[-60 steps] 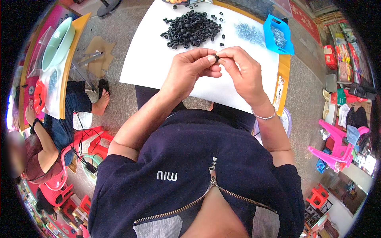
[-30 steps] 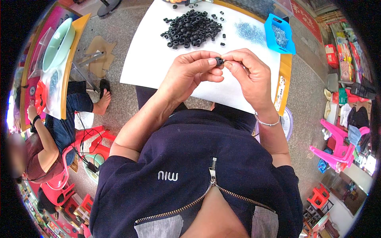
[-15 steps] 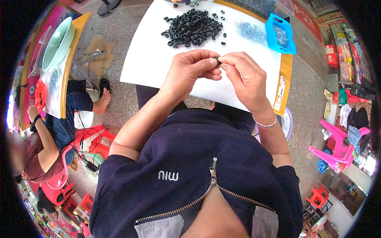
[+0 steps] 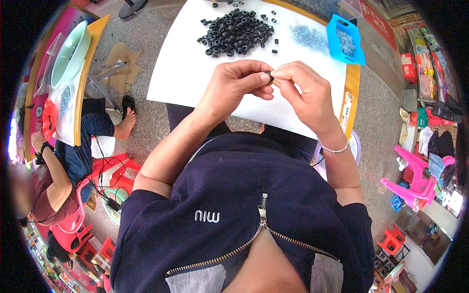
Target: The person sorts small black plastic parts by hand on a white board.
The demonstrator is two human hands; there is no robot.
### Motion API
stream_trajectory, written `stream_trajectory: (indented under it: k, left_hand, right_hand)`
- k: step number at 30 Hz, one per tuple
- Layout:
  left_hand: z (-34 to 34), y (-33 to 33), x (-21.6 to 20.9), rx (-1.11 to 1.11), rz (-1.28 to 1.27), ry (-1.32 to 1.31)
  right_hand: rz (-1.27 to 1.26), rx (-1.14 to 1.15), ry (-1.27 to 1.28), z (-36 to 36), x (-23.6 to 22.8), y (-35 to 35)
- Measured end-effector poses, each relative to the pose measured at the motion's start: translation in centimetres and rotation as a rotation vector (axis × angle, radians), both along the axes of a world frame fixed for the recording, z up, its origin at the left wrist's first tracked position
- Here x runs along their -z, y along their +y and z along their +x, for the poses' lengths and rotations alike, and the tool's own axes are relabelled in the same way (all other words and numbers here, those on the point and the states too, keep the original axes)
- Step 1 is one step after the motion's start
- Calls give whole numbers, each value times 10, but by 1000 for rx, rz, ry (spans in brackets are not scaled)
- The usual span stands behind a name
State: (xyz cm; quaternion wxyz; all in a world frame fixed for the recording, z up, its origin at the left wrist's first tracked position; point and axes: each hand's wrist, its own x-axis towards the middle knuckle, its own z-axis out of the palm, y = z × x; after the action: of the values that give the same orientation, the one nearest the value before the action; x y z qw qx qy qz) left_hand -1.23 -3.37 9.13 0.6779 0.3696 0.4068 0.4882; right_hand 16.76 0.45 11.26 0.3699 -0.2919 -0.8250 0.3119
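Observation:
Above the near edge of the white table sheet point(image 4: 181, 73), my two hands meet fingertip to fingertip. Between thumb and forefinger, my left hand point(image 4: 239, 83) pinches a small black plastic part point(image 4: 270, 76). My right hand point(image 4: 305, 90) is closed in a pinch at the part's right side; whatever tiny piece it may hold is hidden by the fingers. Beyond the hands lies a heap of black ring-like parts point(image 4: 237, 31). Small silvery pieces point(image 4: 309, 38) are spread to its right, beside a blue plastic basket point(image 4: 334, 31) with more of them inside.
At the left, a co-worker's arm point(image 4: 58, 171) reaches to another table with a pale green basin point(image 4: 71, 53) and a red tray point(image 4: 49, 117). Red chairs point(image 4: 119, 176) and cables stand near there. A pink stool point(image 4: 415, 171) is at right, near packed shelves point(image 4: 425, 73).
My right hand has shifted slightly to the right, its wrist turning a little outward. The black part stays in my left fingers, moved a touch to the right.

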Motion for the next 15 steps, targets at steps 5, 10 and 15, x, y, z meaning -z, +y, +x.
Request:
stream_trajectory:
  k: [5, 10, 15]
  left_hand:
    - [8, -3, 4, -78, 128, 83]
    - [7, -5, 10, -42, -13, -192]
    - [8, -4, 4, -23, -60, -289]
  right_hand:
    - [210, -9, -46, -1, 2, 2]
    - [-268, 57, 130, -3, 7, -6]
    - [-286, 85, 209, -2, 8, -7]
